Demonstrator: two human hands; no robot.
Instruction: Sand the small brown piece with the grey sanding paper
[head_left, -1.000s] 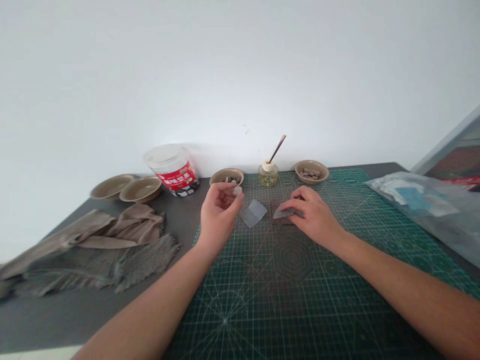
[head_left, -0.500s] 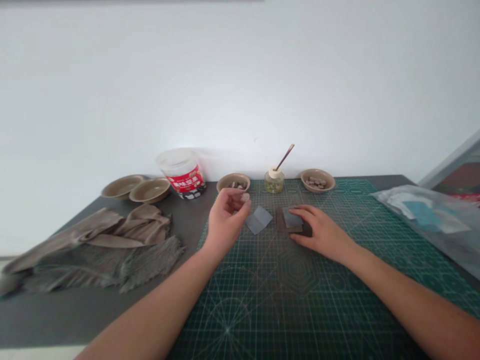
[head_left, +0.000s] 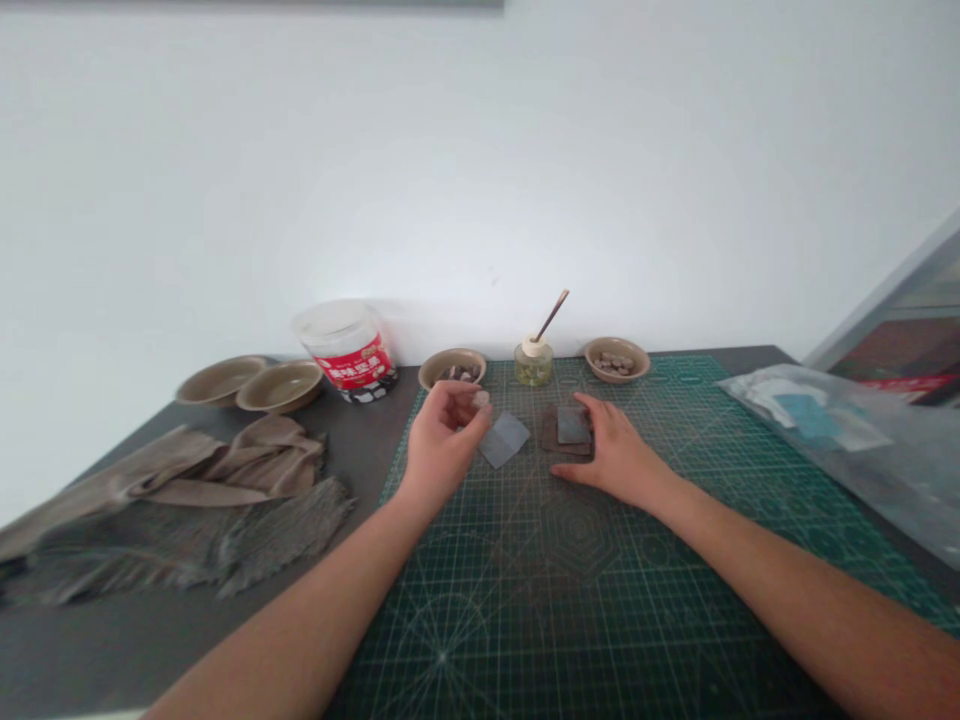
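My left hand [head_left: 442, 435] pinches a small, pale, round piece [head_left: 481, 400] between thumb and fingertips; its exact kind is too small to tell. Just right of it, grey sandpaper-like squares [head_left: 505, 438] lie on the green cutting mat [head_left: 510, 600]. My right hand [head_left: 611, 445] is open, its thumb and fingers spread around a small stack of squares. A grey square [head_left: 573, 425] tops the stack, with darker brown squares [head_left: 553, 440] under it. Behind my left hand a brown bowl [head_left: 452, 357] holds several small dark pieces.
A glass jar [head_left: 533, 365] with a brush handle stands at the back, beside another bowl [head_left: 616, 350] of brownish discs. At left are two bowls [head_left: 281, 388], a red-labelled plastic tub [head_left: 349, 350] and crumpled cloths [head_left: 247, 465]. A clear plastic bag [head_left: 840, 420] lies at right.
My right hand's fingers have come off the top grey square and now spread around the stack's right side. My left hand still holds the round piece. The view has shifted slightly right.
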